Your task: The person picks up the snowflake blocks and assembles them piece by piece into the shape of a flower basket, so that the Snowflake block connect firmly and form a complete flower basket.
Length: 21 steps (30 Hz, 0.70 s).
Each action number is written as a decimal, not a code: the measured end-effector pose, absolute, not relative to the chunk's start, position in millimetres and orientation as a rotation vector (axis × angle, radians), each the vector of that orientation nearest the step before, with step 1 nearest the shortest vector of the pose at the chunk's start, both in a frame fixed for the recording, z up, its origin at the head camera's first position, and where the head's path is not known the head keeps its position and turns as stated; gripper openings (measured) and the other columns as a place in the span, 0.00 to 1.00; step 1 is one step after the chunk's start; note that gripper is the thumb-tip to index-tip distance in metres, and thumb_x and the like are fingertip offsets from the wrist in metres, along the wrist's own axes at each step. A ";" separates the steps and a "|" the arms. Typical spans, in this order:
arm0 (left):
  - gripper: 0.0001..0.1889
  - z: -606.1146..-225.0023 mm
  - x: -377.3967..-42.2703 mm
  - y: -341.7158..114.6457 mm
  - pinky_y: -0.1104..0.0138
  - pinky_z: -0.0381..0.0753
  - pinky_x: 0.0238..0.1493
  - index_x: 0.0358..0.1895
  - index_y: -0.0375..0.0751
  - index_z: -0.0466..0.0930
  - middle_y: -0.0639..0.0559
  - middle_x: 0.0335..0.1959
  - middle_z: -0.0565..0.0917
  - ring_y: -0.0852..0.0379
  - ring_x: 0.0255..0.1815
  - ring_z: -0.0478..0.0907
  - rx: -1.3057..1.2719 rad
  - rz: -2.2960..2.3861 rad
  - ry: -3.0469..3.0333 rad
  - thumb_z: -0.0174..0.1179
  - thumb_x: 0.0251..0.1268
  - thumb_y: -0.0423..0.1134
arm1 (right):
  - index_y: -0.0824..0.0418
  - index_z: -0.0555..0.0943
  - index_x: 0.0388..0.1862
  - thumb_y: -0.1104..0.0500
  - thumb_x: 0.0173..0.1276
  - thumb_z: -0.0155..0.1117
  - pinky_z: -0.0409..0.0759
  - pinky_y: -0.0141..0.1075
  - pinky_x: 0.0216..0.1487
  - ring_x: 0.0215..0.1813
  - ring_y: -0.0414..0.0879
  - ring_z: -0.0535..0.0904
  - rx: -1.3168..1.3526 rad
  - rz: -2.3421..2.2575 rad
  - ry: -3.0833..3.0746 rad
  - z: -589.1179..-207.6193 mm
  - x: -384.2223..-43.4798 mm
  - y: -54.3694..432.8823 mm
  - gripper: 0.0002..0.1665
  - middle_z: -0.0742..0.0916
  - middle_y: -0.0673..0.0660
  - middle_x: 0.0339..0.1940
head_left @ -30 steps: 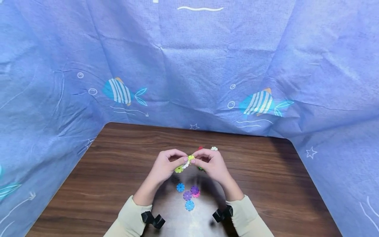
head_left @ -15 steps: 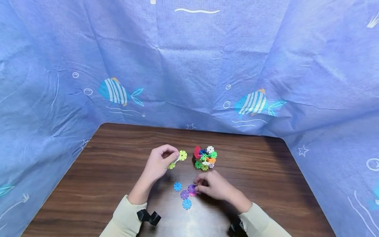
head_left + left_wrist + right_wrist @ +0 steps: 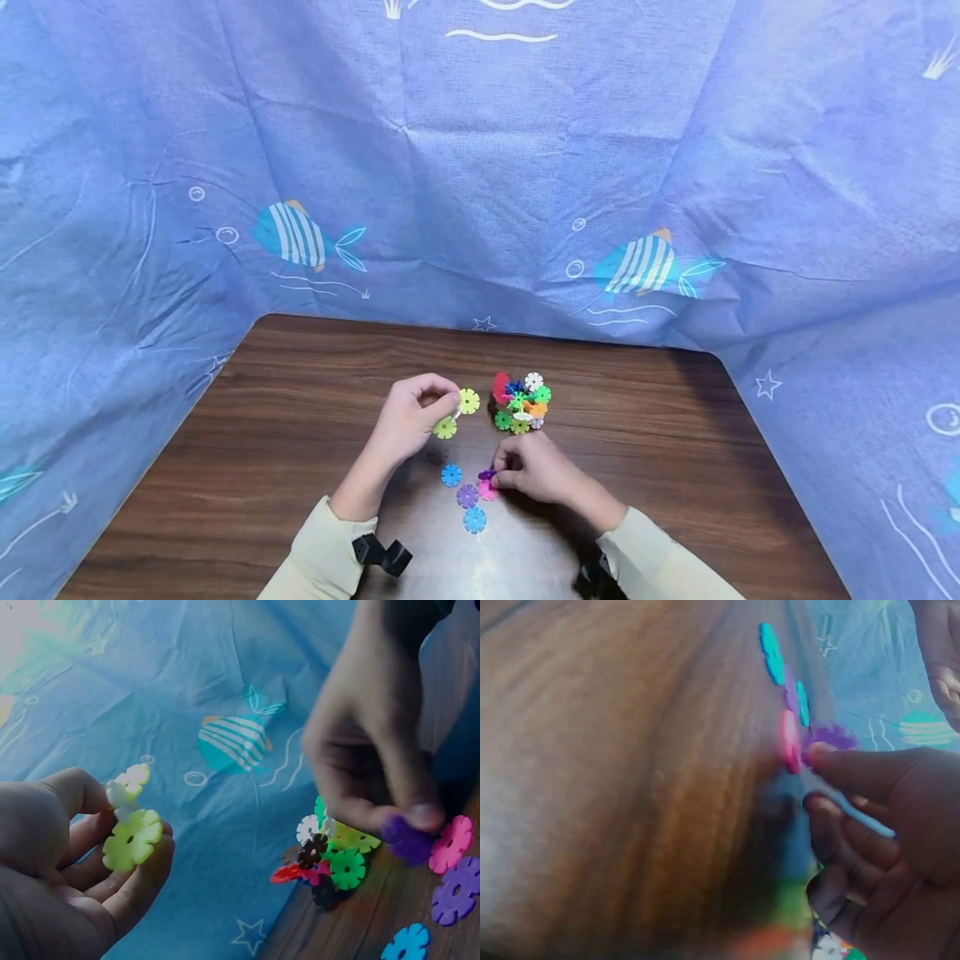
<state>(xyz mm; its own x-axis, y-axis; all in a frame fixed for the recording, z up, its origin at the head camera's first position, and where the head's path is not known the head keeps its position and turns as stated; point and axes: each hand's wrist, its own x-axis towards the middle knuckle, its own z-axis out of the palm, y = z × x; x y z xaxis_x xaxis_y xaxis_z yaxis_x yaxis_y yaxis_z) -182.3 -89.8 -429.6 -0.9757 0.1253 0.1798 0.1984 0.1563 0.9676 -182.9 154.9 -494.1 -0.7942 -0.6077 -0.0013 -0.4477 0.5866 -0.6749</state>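
Observation:
My left hand (image 3: 408, 417) holds a small joined piece of notched plastic discs raised over the table: two yellow-green discs (image 3: 133, 840) with a white disc (image 3: 120, 795) between them. Thumb and forefinger pinch it at the white part. Lower and to the right, my right hand (image 3: 543, 468) pinches a dark purple disc (image 3: 407, 840) by its edge, tilted up from the table. Right beside that disc lies a pink disc (image 3: 487, 490). A lighter purple disc (image 3: 467, 496) and two blue discs, one upper (image 3: 452, 475) and one lower (image 3: 475, 520), lie flat to the left.
A many-coloured cluster of joined discs (image 3: 519, 402) stands beyond my right hand, with red, white, green and orange parts. The dark wooden table (image 3: 315, 350) ends at a blue fish-print cloth (image 3: 480, 208) hanging behind and at the sides.
My right hand has let go of the yellow-green and white piece, come down toward the loose discs and tilted up the dark purple one. My left hand keeps the joined piece, moved slightly left.

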 end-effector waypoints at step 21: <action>0.06 -434.6 -184.3 -81.5 0.72 0.83 0.23 0.42 0.23 0.84 0.39 0.28 0.86 0.61 0.22 0.83 -0.105 -2.225 -2.158 0.62 0.68 0.25 | 0.62 0.91 0.39 0.68 0.63 0.75 0.81 0.30 0.33 0.39 0.39 0.83 -0.914 -2.066 2.508 -445.6 -209.4 137.3 0.06 0.91 0.57 0.36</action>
<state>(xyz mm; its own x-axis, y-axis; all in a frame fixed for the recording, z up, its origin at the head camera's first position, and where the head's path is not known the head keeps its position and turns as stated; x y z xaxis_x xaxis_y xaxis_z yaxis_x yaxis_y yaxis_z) -184.3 -81.5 -434.6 -0.9969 0.0181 0.0764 0.0758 -0.0316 0.9966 -209.4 137.3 -445.6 -0.8282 -0.2545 0.4993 -0.5388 0.1164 -0.8344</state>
